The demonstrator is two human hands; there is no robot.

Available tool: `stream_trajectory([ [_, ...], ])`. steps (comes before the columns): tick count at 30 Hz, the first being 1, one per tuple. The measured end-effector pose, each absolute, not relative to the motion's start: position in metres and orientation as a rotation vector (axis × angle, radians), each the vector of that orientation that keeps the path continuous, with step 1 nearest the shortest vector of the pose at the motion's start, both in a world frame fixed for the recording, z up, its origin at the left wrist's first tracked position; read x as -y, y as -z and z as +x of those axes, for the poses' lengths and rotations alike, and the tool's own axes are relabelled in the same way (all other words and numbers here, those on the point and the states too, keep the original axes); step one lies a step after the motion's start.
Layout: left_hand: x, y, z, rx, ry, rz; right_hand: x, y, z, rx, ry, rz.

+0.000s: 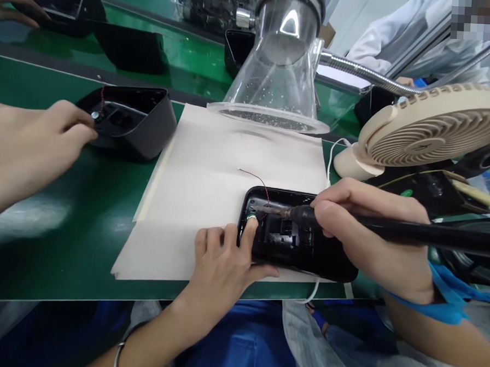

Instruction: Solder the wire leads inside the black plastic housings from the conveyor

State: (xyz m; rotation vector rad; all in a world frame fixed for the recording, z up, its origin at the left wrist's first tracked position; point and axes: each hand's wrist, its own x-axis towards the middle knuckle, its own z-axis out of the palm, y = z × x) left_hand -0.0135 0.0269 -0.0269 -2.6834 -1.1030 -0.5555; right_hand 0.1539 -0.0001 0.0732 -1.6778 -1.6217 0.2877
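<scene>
A shallow black plastic housing [298,257] lies on white paper with its hollow side up. My left hand [225,253] holds its left end, thumb along the near edge. The index fingertip presses on a small round silver part [252,218] inside. In my right hand [373,239], gripped like a pen, is a soldering iron [309,216]. Its tip reaches into the housing beside the silver part; whether they touch I cannot tell. A thin red wire [258,177] runs from there over the far rim onto the paper.
A clear fume extraction hood [275,81] hangs beyond the housing. A beige fan [432,133] stands at right. At left, a co-worker's hand [45,145] reaches into another dark housing [149,129]. Another hand [16,4] touches a black housing [61,4] at the far left.
</scene>
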Motion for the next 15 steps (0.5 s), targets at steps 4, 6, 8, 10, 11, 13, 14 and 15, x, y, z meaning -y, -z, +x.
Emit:
stream_trajectory([
  [4, -0.031, 0.023, -0.011, 1.044, 0.471, -2.703, -0.002, -0.075, 0.156, 1.605, -0.3, -1.656],
  [6, -0.032, 0.021, -0.011, 1.016, 0.457, -2.692, -0.002, -0.076, 0.157, 1.605, -0.288, -1.645],
  [8, -0.029, 0.021, -0.011, 1.003, 0.445, -2.687, -0.002, -0.075, 0.157, 1.605, -0.286, -1.635],
  [10, -0.025, 0.023, -0.011, 1.023, 0.428, -2.669, -0.003, -0.074, 0.156, 1.604, -0.297, -1.648],
  [11, -0.022, 0.024, -0.011, 1.041, 0.417, -2.656, -0.004, -0.072, 0.155, 1.606, -0.298, -1.663],
  [13, -0.017, 0.026, -0.011, 1.074, 0.393, -2.63, -0.005, -0.069, 0.152, 1.618, -0.299, -1.69],
  [14, -0.016, 0.027, -0.011, 1.086, 0.382, -2.62, -0.005, -0.067, 0.151, 1.625, -0.297, -1.695],
  [15, -0.014, 0.027, -0.011, 1.093, 0.375, -2.612, -0.006, -0.065, 0.15, 1.63, -0.296, -1.7],
])
